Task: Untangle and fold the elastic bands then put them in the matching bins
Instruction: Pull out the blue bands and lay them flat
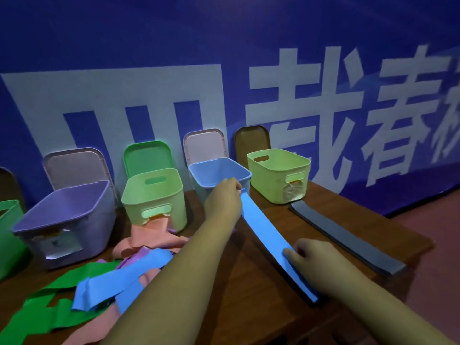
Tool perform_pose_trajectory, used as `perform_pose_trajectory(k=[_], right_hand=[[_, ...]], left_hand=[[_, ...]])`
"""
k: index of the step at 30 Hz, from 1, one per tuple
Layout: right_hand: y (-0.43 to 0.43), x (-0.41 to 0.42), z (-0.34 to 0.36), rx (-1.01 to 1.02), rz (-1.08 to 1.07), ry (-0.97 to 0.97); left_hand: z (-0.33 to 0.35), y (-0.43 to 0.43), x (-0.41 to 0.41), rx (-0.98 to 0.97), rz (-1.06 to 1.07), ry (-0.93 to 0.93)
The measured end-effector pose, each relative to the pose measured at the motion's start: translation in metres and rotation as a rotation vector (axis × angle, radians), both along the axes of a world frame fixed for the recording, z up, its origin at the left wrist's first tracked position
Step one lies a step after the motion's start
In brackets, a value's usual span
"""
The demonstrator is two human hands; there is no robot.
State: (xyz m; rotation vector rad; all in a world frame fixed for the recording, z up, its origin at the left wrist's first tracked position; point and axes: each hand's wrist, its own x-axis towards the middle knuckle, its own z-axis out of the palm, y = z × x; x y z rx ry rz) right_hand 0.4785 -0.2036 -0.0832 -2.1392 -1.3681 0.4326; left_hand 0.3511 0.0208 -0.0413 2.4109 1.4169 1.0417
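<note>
A long blue elastic band (267, 231) lies stretched flat across the wooden table. My left hand (224, 197) pinches its far end, just in front of the blue bin (242, 173). My right hand (307, 255) presses its fingers on the band's near part. To the left lies a tangled heap with a second blue band (119, 282), a green band (49, 310), a pink band (151, 236) and a purple one. A purple bin (102, 210) and two light green bins (174, 197) (278, 185) stand in the row along the wall.
A dark grey band (346, 236) lies flat at the right, near the table's right edge. Lids lean upright against the blue banner wall behind the bins. A darker green bin (7, 232) shows at the far left.
</note>
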Motion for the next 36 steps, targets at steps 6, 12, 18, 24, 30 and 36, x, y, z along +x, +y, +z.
perform_pose_trajectory(k=[6,12,18,24,30,36], right_hand=[[0.008,0.008,-0.004,-0.099,-0.01,-0.093],[0.014,0.007,-0.003,-0.214,0.048,-0.196],[0.014,0.002,0.005,-0.288,0.065,-0.259],[0.009,-0.015,0.007,-0.339,-0.015,-0.406],[0.003,-0.025,0.015,-0.276,-0.015,-0.479],[0.011,-0.057,0.021,-0.067,0.083,-0.421]], left_hand=[[-0.039,0.001,0.016,-0.031,0.048,0.262],[-0.052,-0.001,0.023,0.015,0.024,0.462],[-0.06,0.0,0.017,0.035,0.052,0.479],[-0.047,-0.005,0.008,-0.021,0.064,0.436],[-0.038,-0.001,-0.026,-0.255,0.076,0.651],[-0.042,0.003,-0.063,-0.136,-0.043,0.713]])
